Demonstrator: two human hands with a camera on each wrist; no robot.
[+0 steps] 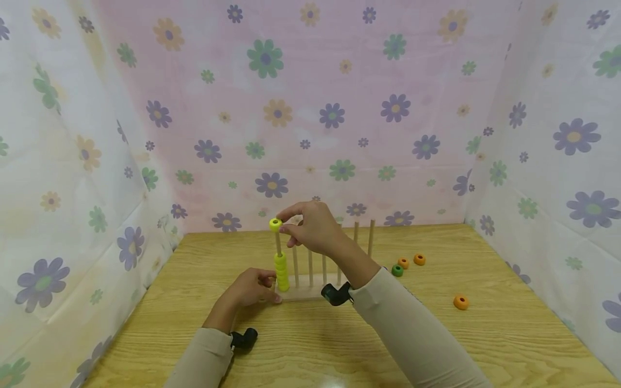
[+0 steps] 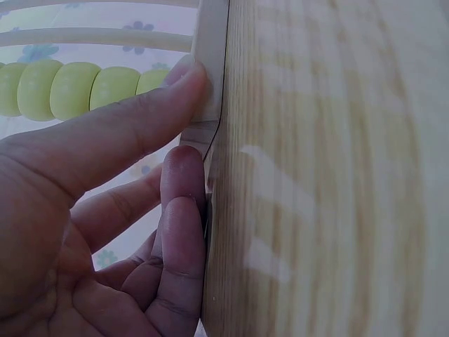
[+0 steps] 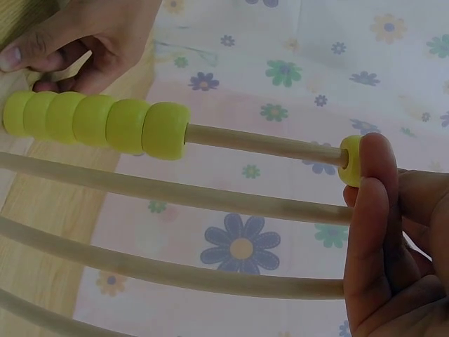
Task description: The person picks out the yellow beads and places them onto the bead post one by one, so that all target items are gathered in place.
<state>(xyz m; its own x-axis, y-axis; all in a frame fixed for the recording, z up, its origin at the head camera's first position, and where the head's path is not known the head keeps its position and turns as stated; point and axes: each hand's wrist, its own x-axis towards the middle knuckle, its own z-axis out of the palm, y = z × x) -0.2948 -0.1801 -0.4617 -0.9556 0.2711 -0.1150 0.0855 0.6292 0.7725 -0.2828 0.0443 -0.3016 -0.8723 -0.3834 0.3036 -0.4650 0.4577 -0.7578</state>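
My right hand [image 1: 315, 226] pinches a yellow bead [image 1: 275, 229] between thumb and fingers at the top of the leftmost wooden rod [image 1: 278, 245]. In the right wrist view, the rod's tip sits in the hole of that bead [image 3: 349, 174]. Lower on the same rod, several yellow beads [image 1: 282, 274] form a stack down to the wooden base [image 1: 305, 293]. My left hand [image 1: 253, 286] grips the base's left end. The left wrist view has its thumb [image 2: 151, 116] against the base, with the other fingers curled near the end.
More upright rods [image 1: 371, 237] stand along the base to the right, bare where they show; my right hand and forearm partly cover them. Right of the stand, a green bead [image 1: 397, 271] and orange beads [image 1: 461, 305] lie on the wood-grain table [image 1: 310, 345]. Flowered cloth [image 1: 310, 145] encloses the back and sides.
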